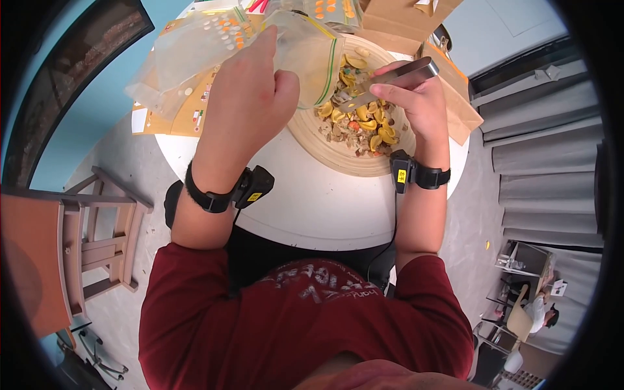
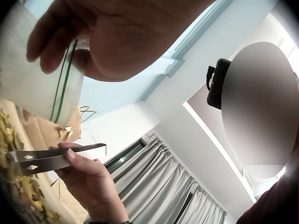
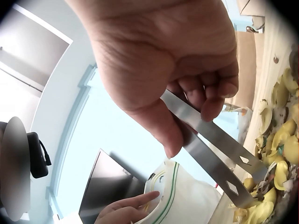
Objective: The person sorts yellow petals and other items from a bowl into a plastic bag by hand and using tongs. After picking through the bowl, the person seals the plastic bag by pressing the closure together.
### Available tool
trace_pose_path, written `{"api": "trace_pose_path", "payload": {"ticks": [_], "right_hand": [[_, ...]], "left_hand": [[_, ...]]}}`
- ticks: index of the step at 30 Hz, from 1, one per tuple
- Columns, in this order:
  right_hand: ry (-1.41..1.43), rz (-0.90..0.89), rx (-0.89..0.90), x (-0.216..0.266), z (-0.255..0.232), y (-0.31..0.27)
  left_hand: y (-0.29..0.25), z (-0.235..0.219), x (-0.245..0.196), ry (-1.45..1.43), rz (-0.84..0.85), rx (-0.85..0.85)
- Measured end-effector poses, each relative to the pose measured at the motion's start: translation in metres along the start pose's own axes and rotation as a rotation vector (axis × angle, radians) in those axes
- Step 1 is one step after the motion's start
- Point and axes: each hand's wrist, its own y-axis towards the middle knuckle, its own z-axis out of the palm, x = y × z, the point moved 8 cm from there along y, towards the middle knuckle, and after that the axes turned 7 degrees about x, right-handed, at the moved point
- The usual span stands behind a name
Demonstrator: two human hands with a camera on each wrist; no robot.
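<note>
Hands (image 1: 250,97) around bag (image 1: 305,62) and tongs (image 1: 414,73)

Head view looked steeply down past chin and red shirt (image 1: 305,312) to table (image 1: 286,201) at middle distance, both wrist views sat close beneath the palms, tilted, facing across toward walls and curtains (image 2: 159,186), all sharing metal tongs (image 1: 406,77).

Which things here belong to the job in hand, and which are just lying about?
In the job:
- metal tongs, in the right hand
- zip bag, in the left hand
- round tray
- yellow and brown pieces on it

Lying about, as far as I can judge:
- brown paper bag beside the tray
- yellow scrap on the floor
</note>
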Motion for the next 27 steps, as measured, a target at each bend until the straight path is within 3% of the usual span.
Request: {"api": "trace_pose_path", "payload": {"ticks": [7,16,20,23,27], "right_hand": [[0.023,0.050,-0.019,-0.004,0.004,0.002],[-0.035,-0.035,-0.097,-0.001,-0.018,-0.002],[0.138,-0.158,-0.200,0.008,-0.044,-0.012],[0.393,-0.286,-0.214,0.016,-0.055,-0.021],[0.644,-0.502,-0.051,0.026,-0.028,-0.017]], "left_hand": [[0.000,0.000,-0.001,0.004,-0.006,0.009],[-0.001,0.001,-0.001,0.014,0.017,0.002],[-0.003,0.001,0.004,0.066,0.086,-0.075],[-0.003,0.005,0.003,0.017,0.010,0.013],[-0.003,0.006,-0.002,0.025,0.050,0.030]]}}
